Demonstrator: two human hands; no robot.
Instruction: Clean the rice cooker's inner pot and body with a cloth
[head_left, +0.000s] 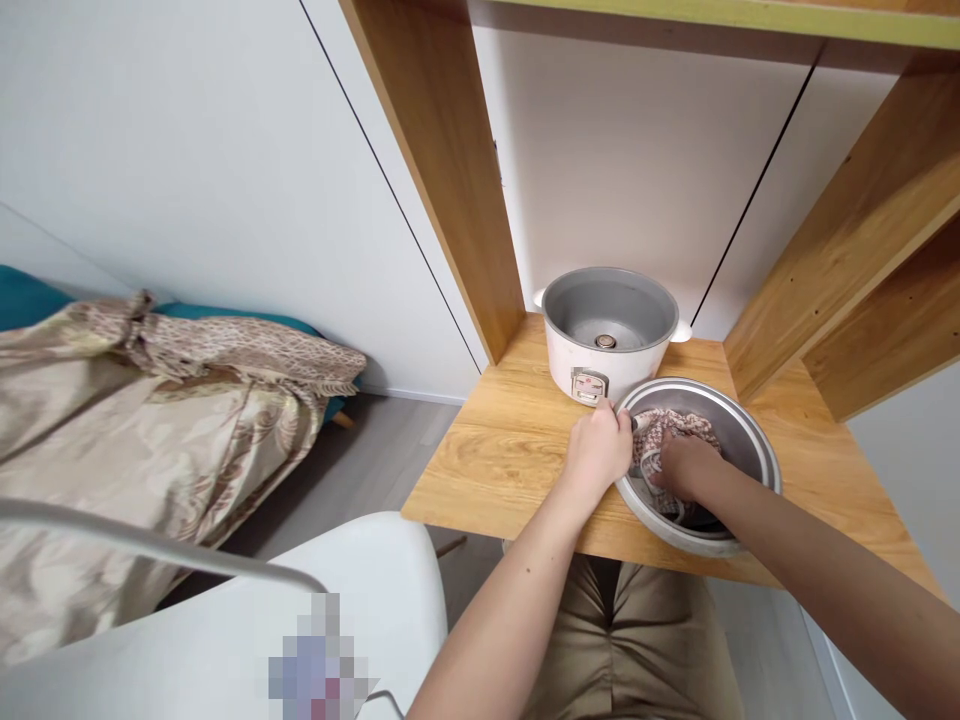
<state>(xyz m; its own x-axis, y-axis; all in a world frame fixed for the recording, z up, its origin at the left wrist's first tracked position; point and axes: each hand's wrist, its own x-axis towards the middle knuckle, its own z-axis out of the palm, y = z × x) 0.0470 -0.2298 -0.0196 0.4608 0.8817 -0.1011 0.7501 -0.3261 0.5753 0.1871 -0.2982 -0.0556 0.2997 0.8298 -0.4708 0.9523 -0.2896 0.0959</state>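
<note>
The pot (763, 445) is at the near edge of the desk (487, 440), open side up; whether it touches the desk cannot be told. The left hand (600, 448) is closed on the pot's left rim. The right hand (686, 468) is inside the pot, fingers partly hidden, gripping a bunched patterned cloth (679, 420). The cooker (559, 355) stands uncovered on the desk, just far and left of the pot; contact between them cannot be confirmed. A white chair (390, 570) is at near left.
</note>
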